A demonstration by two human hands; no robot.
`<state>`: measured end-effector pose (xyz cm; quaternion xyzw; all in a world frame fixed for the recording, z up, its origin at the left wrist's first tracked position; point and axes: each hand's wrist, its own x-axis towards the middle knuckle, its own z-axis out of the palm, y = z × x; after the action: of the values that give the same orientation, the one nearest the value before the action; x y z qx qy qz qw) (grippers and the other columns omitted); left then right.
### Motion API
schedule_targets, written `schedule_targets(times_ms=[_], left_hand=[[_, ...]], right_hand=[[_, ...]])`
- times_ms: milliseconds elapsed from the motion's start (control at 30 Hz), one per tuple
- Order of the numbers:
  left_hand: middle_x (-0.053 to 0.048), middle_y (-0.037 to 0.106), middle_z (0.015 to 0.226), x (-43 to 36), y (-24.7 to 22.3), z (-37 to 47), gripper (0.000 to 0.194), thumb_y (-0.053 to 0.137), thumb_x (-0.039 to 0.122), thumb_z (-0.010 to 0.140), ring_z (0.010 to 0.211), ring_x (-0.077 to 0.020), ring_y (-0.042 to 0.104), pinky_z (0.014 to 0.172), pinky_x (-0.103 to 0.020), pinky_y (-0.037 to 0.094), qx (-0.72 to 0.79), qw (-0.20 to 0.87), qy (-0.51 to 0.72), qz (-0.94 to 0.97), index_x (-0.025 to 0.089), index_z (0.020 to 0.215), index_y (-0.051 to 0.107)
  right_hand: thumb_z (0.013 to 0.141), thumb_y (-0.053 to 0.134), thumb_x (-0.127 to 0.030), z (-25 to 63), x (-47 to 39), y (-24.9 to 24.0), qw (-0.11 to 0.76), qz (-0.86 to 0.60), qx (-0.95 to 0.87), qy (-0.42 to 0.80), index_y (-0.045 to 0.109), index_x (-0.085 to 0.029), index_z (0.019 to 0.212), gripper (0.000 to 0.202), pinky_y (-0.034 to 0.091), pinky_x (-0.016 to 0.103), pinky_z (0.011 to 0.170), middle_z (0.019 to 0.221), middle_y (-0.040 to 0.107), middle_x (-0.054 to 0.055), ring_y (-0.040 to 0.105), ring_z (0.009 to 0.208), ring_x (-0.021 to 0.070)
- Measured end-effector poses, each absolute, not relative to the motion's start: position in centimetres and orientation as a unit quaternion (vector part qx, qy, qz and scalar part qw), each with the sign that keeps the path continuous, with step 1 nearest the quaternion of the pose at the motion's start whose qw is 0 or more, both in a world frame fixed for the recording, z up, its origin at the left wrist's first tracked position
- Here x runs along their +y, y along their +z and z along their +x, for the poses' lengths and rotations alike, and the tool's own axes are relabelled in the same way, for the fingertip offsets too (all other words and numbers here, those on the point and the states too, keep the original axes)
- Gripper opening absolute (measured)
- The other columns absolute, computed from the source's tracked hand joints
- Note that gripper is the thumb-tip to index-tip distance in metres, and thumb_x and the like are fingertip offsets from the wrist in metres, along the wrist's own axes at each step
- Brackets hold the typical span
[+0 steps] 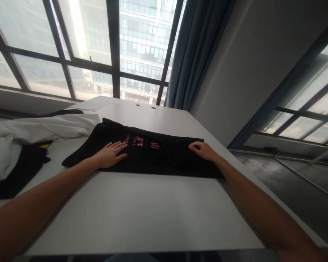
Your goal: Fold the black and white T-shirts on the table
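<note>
A black shirt (pixel 169 156) with pink lettering lies folded into a long strip across the white table (pixel 158 207). My left hand (pixel 109 154) rests flat on its left part, fingers stretched toward the print. Over at the right end, my right hand (pixel 202 150) is closed, thumb and fingertips pinched together against the black cloth. How much fabric sits between those fingertips is hard to make out. Small wrinkles show in the middle, around the lettering.
To the left, a heap of white cloth (pixel 41 129) lies with a black garment (pixel 24 171) partly beneath it, a bit of yellow showing. White sheets (pixel 95 103) lie at the far table edge. Windows, a blue curtain (pixel 196 54) and a wall stand beyond the table.
</note>
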<state>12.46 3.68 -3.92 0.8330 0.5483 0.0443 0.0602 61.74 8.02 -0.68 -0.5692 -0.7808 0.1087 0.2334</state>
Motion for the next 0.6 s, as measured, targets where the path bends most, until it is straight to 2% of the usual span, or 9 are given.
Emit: schedule_targets(times_ms=[67,133,233,333,400,500,600], left_hand=[[-0.009,0.031,0.166,3.6,-3.9,12.6,0.076,0.027,0.062,0.097,0.155,-0.0263,0.023,0.125,-0.048,0.014,0.550,0.060,0.044,0.832,0.020,0.160,0.034],[-0.010,0.031,0.166,3.5,-3.8,12.6,0.076,0.027,0.062,0.098,0.155,-0.0262,0.023,0.125,-0.048,0.014,0.551,0.061,0.044,0.831,0.019,0.160,0.034],[-0.009,0.031,0.166,3.4,-3.8,12.7,0.075,0.027,0.062,0.098,0.155,-0.0259,0.023,0.125,-0.048,0.013,0.551,0.059,0.044,0.831,0.019,0.160,0.034],[-0.008,0.030,0.166,3.4,-3.9,12.6,0.074,0.027,0.062,0.099,0.155,-0.0257,0.023,0.125,-0.048,0.013,0.550,0.061,0.043,0.832,0.021,0.160,0.034],[-0.008,0.029,0.167,3.4,-3.9,12.6,0.074,0.028,0.061,0.099,0.155,-0.0260,0.022,0.125,-0.048,0.013,0.550,0.064,0.043,0.831,0.020,0.161,0.033],[-0.008,0.029,0.166,3.4,-3.9,12.7,0.074,0.028,0.059,0.099,0.155,-0.0262,0.022,0.125,-0.048,0.012,0.550,0.067,0.044,0.831,0.020,0.161,0.033],[-0.008,0.030,0.166,3.4,-3.7,12.7,0.074,0.029,0.059,0.098,0.155,-0.0262,0.022,0.125,-0.048,0.013,0.553,0.068,0.043,0.829,0.019,0.160,0.034]], right_hand=[[0.089,0.061,-0.056,62.1,10.0,-1.2,0.194,-0.587,-0.780,0.093,0.075,-0.024,0.109,0.040,0.045,0.042,0.109,0.128,0.070,0.009,0.063,0.120,0.0289],[0.087,0.065,-0.057,62.4,11.6,-1.9,0.148,-0.605,-0.777,0.087,0.070,-0.021,0.124,0.052,0.040,0.044,0.115,0.141,0.062,0.013,0.057,0.131,0.0320],[0.087,0.065,-0.060,62.8,13.5,-2.9,0.093,-0.624,-0.772,0.074,0.062,-0.018,0.137,0.065,0.032,0.046,0.122,0.154,0.050,0.015,0.044,0.143,0.0351],[0.093,0.058,-0.059,63.2,15.0,-3.6,0.066,-0.653,-0.753,0.046,0.055,-0.020,0.144,0.065,0.026,0.050,0.123,0.160,0.041,0.015,0.035,0.149,0.0341],[0.096,0.055,-0.055,63.5,15.9,-3.7,0.059,-0.671,-0.738,0.031,0.053,-0.021,0.146,0.061,0.027,0.051,0.123,0.160,0.042,0.014,0.035,0.149,0.0334],[0.098,0.054,-0.048,63.8,16.9,-3.3,0.048,-0.689,-0.723,-0.003,0.054,-0.022,0.146,0.054,0.036,0.052,0.116,0.154,0.050,0.015,0.046,0.142,0.0341],[0.098,0.053,-0.042,63.7,17.7,-2.6,0.015,-0.698,-0.714,-0.051,0.064,-0.022,0.136,0.044,0.046,0.048,0.105,0.144,0.060,0.015,0.056,0.130,0.0332]])
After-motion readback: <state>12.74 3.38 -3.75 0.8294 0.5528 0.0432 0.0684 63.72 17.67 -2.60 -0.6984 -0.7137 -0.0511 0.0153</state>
